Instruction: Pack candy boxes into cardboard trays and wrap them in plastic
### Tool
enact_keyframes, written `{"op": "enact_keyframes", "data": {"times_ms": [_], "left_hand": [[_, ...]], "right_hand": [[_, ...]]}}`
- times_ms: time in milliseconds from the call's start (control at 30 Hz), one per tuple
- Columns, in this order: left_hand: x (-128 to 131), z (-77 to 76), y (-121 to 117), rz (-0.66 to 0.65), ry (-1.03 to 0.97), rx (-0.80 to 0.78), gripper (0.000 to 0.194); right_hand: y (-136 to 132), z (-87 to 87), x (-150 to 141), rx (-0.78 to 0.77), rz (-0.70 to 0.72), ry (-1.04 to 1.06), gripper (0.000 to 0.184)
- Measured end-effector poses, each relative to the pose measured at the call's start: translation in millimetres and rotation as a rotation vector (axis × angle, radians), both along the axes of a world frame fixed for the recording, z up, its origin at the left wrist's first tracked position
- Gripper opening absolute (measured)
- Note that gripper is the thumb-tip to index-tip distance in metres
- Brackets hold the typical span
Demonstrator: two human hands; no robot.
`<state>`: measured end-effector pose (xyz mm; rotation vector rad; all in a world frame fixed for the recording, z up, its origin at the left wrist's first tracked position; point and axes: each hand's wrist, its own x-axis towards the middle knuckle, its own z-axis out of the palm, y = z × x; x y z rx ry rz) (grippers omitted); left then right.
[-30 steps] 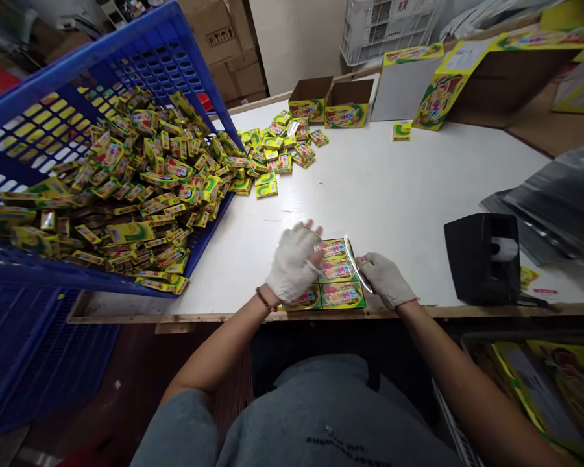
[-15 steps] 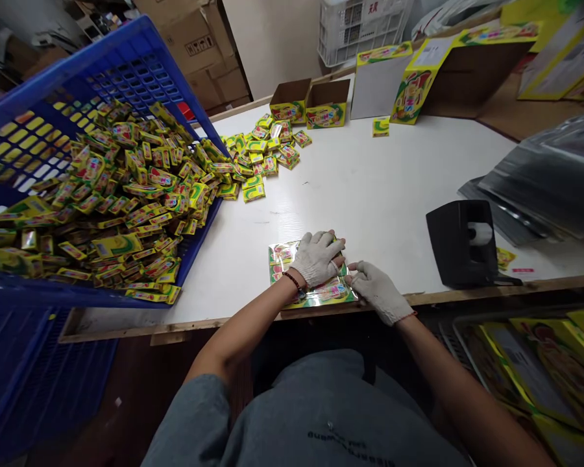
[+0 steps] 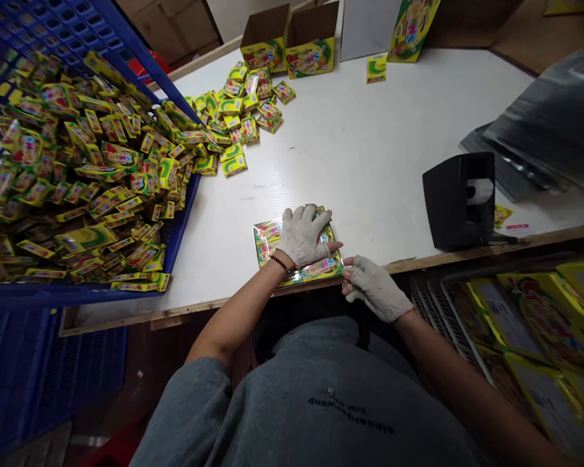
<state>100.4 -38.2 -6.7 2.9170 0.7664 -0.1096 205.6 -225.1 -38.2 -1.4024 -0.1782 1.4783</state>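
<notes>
Fingers spread, left hand touches one pack; right hand curls, grip unclear.

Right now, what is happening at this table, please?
A person's gloved left hand lies spread on a shiny packet of small boxes. The gloved right hand is at its near right corner; whether it grips the edge is unclear. On the left, a blue basket holds a heap of similar boxes. A black tape dispenser stands on the right.
</notes>
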Motion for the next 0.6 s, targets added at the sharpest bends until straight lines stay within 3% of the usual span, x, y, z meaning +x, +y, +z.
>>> {"op": "enact_keyframes", "data": {"times_ms": [233,367,433,533,600], "left_hand": [[7,3.8,-6,0.035,0.024,-0.023,0.077],[7,3.8,-7,0.039,0.024,-0.034,0.09],[5,3.8,-7,0.03,0.016,-0.037,0.096],[4,4.4,-5,0.01,0.008,-0.042,0.101],[3,4.9,-3,0.004,0.001,-0.035,0.102]], "right_hand": [[0,-4.7,1,-0.029,0.038,-0.184,0.039],[2,-10.5,-5,-0.036,-0.029,-0.066,0.04],[1,-10.0,-4,-0.054,0.006,-0.047,0.039],[-12,-3.7,22,-0.101,0.128,-0.218,0.028],[-28,3.2,62,-0.124,0.071,-0.489,0.023]]}}
